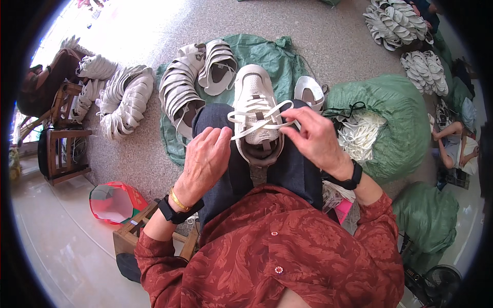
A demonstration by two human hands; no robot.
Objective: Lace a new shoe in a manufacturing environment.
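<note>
A white shoe (256, 84) rests across my lap, its toe pointing away from me. White shoelace (263, 124) is threaded in its lower eyelets, with loose strands crossing and looping over the tongue (262, 136). To the left of the shoe, my left hand (205, 161) is closed, a lace end running to its fingertips. My right hand (316, 138) is at the shoe's right side, thumb and fingers pinched around the other lace strand, which loops up by the fingertips. Both hands are just above my knees, and the fingertips partly hide the strands they hold.
Stacked white shoe uppers (179, 79) lie on a green sheet (257, 46) ahead; another curved stack (126, 100) is at left. A green sack (400, 123) of white laces (359, 134) stands right. A red bag (118, 203) is lower left. Another person (457, 149) sits far right.
</note>
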